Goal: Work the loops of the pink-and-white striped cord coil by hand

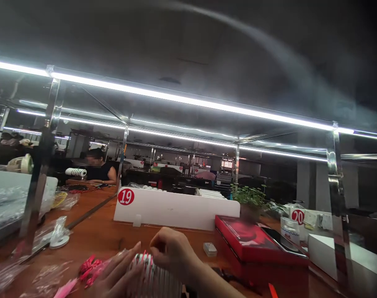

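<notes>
Red-and-white striped stack (154, 281) sits at the bottom of the view, on the wooden bench (101, 236), just in front of the white divider board (176, 211) marked 19. My right hand (172, 250) curls over the stack's top end, fingertips pinched closed on the uppermost pieces. My left hand (114, 273) lies open, fingers stretched flat against the stack's left side. The stack is between the two hands and touches both. Blur softens the pieces, and I cannot tell what they are.

Pink scraps (89, 267) lie in front of the divider's left end, just beside my left hand. A small pale block (210, 248) rests in front of the divider's right half, near my right hand. A red box (247, 240) stands against the divider's right end with a dark phone (280, 240) on its lid, and a potted plant (249, 198) stands behind that end. Well behind the divider's left end, a co-worker (98, 169) sits at the same bench.
</notes>
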The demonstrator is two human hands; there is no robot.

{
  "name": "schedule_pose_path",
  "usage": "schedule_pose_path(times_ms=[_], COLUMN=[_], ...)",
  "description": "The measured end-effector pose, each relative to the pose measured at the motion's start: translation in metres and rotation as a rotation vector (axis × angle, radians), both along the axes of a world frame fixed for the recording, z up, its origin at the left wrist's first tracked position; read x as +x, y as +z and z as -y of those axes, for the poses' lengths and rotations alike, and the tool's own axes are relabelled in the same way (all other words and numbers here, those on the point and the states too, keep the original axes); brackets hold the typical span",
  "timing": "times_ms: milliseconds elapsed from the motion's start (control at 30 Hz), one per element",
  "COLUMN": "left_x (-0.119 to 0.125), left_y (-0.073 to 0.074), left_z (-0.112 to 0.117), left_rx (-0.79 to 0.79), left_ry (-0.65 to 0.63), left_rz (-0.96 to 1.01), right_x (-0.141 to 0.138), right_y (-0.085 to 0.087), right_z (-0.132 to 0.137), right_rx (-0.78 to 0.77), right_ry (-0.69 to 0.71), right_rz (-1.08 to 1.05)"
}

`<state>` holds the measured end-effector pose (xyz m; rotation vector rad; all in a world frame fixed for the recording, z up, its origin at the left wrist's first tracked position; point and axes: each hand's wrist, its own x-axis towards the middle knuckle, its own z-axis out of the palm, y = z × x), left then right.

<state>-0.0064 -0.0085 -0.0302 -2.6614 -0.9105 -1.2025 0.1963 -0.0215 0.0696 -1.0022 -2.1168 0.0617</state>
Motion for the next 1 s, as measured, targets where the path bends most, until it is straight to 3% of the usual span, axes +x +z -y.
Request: schedule_pose_path(times_ms=[133, 267, 467, 633, 867, 1000], left_x=[-0.006, -0.007, -0.007, -0.007, 0.004, 0.006], left_y=[0.025, 0.038, 0.05, 0.046, 0.049, 0.049], left_z=[-0.015, -0.011, -0.001, -0.006, 0.01, 0.016], left_rx=[-0.223, -0.342, -0.411, -0.396, -0.297, -0.279], left_ry=[-0.069, -0.071, -0.116, -0.143, -0.121, -0.077], left_rz=[-0.038, -0.034, -0.024, -0.017, 0.013, 0.018], right_x=[-0.006, -0.011, -0.01, -0.013, -0.009, -0.008], right_y=[-0.032, -0.044, -0.043, -0.04, -0.009, -0.003], right_z=[0.015, 0.01, 0.007, 0.011, 0.011, 0.007], right_rx=[0.351, 0.373, 0.258, 0.213, 0.098, 0.103], right_ry=[0.0, -0.057, -0.079, -0.139, 0.039, 0.087], right_rz=[0.018, 0.029, 0.025, 0.14, 0.443, 0.542])
